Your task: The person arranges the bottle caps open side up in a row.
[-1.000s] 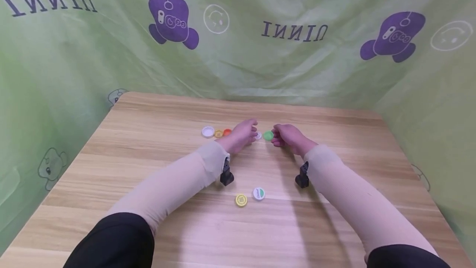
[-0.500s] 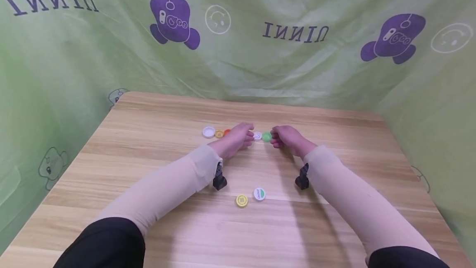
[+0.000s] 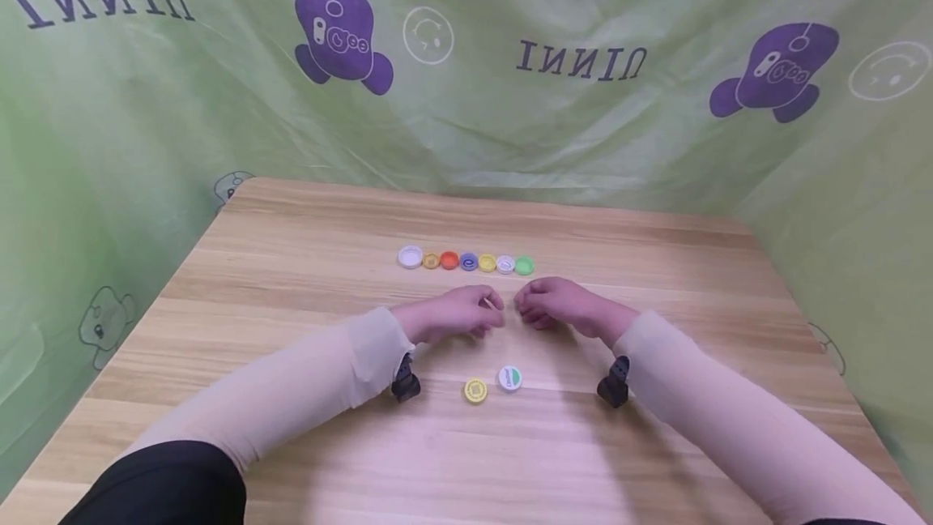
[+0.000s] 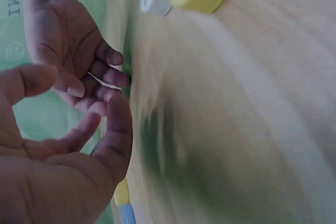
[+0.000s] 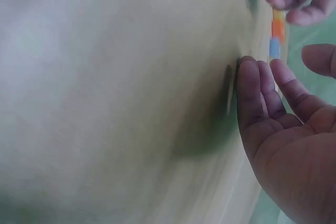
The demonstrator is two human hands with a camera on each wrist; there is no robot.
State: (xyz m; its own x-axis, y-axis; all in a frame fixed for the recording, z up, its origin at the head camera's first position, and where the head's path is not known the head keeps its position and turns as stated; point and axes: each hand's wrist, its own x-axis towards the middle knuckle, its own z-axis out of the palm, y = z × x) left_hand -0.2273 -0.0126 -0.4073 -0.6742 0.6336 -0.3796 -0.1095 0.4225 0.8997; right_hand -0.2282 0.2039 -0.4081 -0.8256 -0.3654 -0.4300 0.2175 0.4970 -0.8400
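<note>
Nearest to the person, two loose caps lie on the wooden worktop (image 3: pixel 291 282): a yellow cap (image 3: pixel 475 390) and, just beside it, a white cap with green print (image 3: pixel 509 377). Just beyond these two caps the left hand (image 3: pixel 455 316) and the right hand (image 3: pixel 554 306) rest low over the wood, their fingertips close together but not touching; each grip is loose, fingers relaxed and half curled, and holds nothing, as both wrist views also show. Half a second ago the hands were farther away, at the row of caps, and covered its middle; now they have drawn back toward the person. The row of caps (image 3: pixel 466 261) is fully in view beyond the hands, seven caps side by side: white (image 3: pixel 411 256), orange-yellow (image 3: pixel 431 261), red (image 3: pixel 449 260), blue (image 3: pixel 469 262), yellow (image 3: pixel 487 262), white (image 3: pixel 505 264) and green (image 3: pixel 523 266). The green cap, apart from its neighbour a second ago, now touches it. I judge that the line is closed up and straight, and that the two loose caps are what remains. Around the row there is much bare wood on both sides and behind it, so the hands can move freely. Beyond the row, the far edge of the worktop meets the green cloth backdrop (image 3: pixel 583 144).
</note>
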